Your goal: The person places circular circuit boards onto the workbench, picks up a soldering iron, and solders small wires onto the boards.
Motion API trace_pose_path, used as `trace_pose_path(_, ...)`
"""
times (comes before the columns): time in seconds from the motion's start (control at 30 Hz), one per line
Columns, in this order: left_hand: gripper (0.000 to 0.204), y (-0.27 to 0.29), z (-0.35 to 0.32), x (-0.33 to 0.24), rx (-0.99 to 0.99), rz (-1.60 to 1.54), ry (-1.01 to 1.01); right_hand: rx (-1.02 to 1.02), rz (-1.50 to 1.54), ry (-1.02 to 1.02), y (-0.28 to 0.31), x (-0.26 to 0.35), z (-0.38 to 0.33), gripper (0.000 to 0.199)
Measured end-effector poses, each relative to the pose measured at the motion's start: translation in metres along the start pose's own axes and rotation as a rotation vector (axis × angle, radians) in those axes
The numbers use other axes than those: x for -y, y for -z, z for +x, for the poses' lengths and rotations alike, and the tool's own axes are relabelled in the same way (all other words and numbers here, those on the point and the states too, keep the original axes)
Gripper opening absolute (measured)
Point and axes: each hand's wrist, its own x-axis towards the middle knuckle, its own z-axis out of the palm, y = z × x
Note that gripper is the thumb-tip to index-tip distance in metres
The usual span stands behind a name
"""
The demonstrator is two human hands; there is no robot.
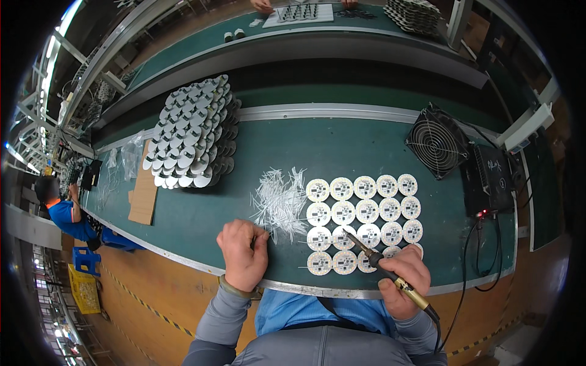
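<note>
My right hand (404,282) is wrapped round a soldering iron (371,255) with a dark and gold handle. The iron's tip points up and left, over a round white circuit board (342,241) in a grid of such boards (367,211); whether it touches is too small to tell. My left hand (244,255) is closed at the table's front edge, just below a loose heap of short white wires (278,201). Its curled fingers hide what they hold, if anything. Short wires stick out from several boards in the left column.
Stacked round white parts (189,137) stand at the back left beside cardboard (144,189). A black fan (434,141) and a dark box with a red light (487,183) stand right, the iron's cord (465,268) nearby. Another person (67,213) sits far left; another's hands (262,6) show beyond.
</note>
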Motion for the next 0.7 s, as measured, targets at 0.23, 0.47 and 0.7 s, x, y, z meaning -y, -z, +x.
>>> trace_pose_path(0.23, 0.014, 0.005, -0.004, 0.000, 0.042, -0.114, 0.067, 0.013, 0.002, -0.003, -0.001, 0.000, 0.001, 0.033)
trace_pose_path(0.47, 0.014, -0.008, 0.000, -0.009, -0.022, 0.198, -0.116, 0.026, 0.010, 0.006, -0.003, 0.000, 0.003, 0.032)
trace_pose_path(0.7, 0.013, -0.016, 0.002, -0.012, 0.039, 0.290, -0.143, 0.024, 0.007, 0.019, -0.001, 0.002, 0.003, 0.032)
